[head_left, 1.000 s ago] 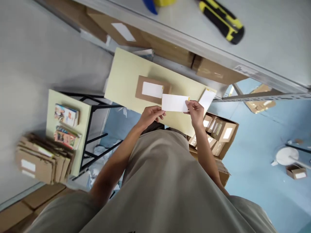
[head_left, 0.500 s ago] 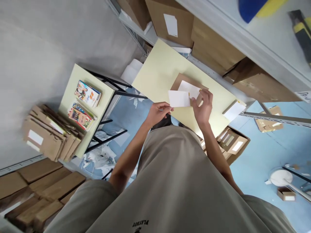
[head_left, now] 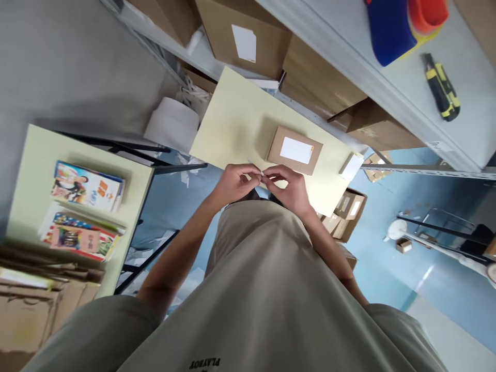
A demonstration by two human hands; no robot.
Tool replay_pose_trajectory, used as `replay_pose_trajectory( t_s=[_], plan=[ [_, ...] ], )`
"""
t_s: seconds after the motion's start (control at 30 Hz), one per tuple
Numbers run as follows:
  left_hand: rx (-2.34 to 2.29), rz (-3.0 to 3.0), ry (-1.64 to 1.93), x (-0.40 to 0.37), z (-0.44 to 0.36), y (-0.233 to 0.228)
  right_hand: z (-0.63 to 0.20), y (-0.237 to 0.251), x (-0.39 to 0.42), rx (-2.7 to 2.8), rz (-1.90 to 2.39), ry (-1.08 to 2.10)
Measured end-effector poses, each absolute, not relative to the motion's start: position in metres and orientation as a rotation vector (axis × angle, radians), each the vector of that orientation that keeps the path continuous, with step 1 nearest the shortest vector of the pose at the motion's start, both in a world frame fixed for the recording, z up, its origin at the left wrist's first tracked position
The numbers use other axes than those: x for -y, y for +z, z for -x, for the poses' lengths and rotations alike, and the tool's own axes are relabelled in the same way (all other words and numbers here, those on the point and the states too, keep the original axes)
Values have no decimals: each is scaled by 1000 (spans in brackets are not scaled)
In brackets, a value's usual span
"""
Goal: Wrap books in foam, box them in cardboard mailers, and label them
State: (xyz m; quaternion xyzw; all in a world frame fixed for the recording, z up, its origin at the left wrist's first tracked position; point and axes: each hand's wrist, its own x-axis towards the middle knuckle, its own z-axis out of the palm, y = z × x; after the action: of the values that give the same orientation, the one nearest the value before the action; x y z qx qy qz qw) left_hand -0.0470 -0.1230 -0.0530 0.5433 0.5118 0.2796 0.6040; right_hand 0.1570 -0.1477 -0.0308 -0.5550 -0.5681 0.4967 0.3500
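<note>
My left hand (head_left: 232,182) and my right hand (head_left: 290,187) meet fingertip to fingertip at the near edge of a pale yellow table (head_left: 236,121). Between the fingers they pinch a small white paper slip (head_left: 262,174), seen almost edge-on and mostly hidden. Just beyond the hands a brown cardboard box (head_left: 294,151) with a white label on top lies flat on the table. A small stack of white labels (head_left: 351,166) rests at the table's right end.
A second pale table (head_left: 29,170) at the left carries two colourful books (head_left: 88,186) and flat cardboard. Shelves behind hold cardboard boxes (head_left: 244,36), a yellow-black utility knife (head_left: 442,88) and coloured cups (head_left: 403,26). A white roll (head_left: 172,124) and open boxes (head_left: 346,212) sit on the blue floor.
The white sheet that my hands held spread out above the box has shrunk to a small slip pinched between them. My hands have drawn back toward my body. The view has swung.
</note>
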Motion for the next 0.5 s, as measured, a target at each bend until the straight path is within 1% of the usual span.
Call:
replay_pose_trajectory(
  t_s=[0.17, 0.27, 0.37, 0.5],
  plan=[
    [-1074, -1334, 609, 110, 67, -48, -136, -26, 150, 1410, 1536, 1269],
    [-1074, -1348, 574, 107, 72, -54, -130, -29, 148, 1389, 1603, 1257],
    [-1170, -1369, 532, 100, 79, -76, -134, -35, 143, 1346, 1697, 1180],
    [-1495, -1381, 445, 74, 113, -125, -154, -42, 136, 1158, 1772, 919]
  ],
)
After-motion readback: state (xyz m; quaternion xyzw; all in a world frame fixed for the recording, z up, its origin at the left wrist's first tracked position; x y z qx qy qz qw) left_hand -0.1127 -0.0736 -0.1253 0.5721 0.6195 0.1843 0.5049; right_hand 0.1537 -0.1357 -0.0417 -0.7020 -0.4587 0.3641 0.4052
